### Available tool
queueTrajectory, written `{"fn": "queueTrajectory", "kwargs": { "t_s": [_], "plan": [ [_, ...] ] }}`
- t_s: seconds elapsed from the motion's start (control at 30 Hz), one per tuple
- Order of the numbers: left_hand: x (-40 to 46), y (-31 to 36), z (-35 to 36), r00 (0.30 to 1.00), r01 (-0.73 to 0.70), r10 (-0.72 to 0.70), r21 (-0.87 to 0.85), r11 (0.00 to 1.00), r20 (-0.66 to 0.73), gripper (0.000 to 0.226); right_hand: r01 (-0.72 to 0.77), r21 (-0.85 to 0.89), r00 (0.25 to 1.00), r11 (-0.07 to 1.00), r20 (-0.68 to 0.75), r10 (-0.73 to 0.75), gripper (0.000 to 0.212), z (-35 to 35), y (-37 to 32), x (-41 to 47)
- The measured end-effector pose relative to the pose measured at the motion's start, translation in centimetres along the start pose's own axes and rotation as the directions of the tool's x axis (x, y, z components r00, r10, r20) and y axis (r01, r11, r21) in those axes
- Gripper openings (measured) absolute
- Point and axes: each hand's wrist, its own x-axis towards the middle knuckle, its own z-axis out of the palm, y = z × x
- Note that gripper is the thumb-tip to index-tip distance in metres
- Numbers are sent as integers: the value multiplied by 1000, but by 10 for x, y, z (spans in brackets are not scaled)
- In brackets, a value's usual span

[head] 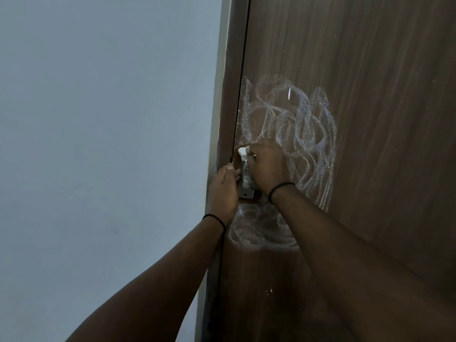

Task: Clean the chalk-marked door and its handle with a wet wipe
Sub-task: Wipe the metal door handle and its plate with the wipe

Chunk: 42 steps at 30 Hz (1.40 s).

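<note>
A dark brown wooden door (370, 70) carries white chalk scribbles (303, 119) above its metal handle (245, 178), and a smaller chalk patch (259, 230) sits below it. My right hand (267, 166) is closed on a white wet wipe (243, 152) and presses it against the top of the handle. Chalk streaks show on the handle's upper part. My left hand (223, 191) rests on the door's edge and the left side of the handle plate, fingers curled against it. Both wrists wear thin black bands.
A pale grey-blue wall (98, 144) fills the left half. The brown door frame (227, 107) runs beside the door with a narrow dark gap between them. Small white specks dot the lower door.
</note>
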Motion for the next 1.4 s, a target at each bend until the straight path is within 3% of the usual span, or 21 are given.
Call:
{"fn": "queueTrajectory", "kwargs": {
  "t_s": [0.2, 0.33, 0.57, 0.7, 0.87, 1.03, 1.13, 1.23, 1.4],
  "plan": [
    [2, 3, 0, 1000, 24, -24, -52, 998, 9, 23, 71, 1, 996, 998, 52, -71, 3, -6, 12, -5],
    [1, 6, 0, 999, 40, -39, -60, 997, 8, 23, 73, 80, 997, 994, -41, -70, 19, -9, 14, -10],
    [0, 4, -1, 1000, -8, 7, -20, 1000, -11, 25, 278, -106, 960, 955, 57, -273, 9, 2, 14, 0],
    [1, 4, -1, 1000, -7, 7, -20, 1000, -28, 28, 301, -2, 952, 954, 57, -300, 10, 0, 18, 1],
    [4, 4, -1, 999, 23, -23, -14, 1000, -26, 24, 58, 234, 997, 971, -65, -44, 16, 1, 22, 0],
    [4, 4, -1, 999, 24, -26, -41, 999, -40, 28, 148, -16, 989, 989, 8, -148, 17, 5, 16, -5],
    [4, 3, -2, 998, 41, -43, -37, 998, -35, 23, 34, -60, 998, 998, 59, -30, 11, -3, 27, -9],
    [5, 4, 0, 997, 42, -44, -31, 999, -63, 23, -50, -65, 998, 997, -36, 48, 11, -7, 23, 1],
    [7, 6, 2, 996, 31, -34, -42, 999, -85, 29, 99, -146, 992, 984, 92, -86, 11, -5, 11, -2]
  ]
}}
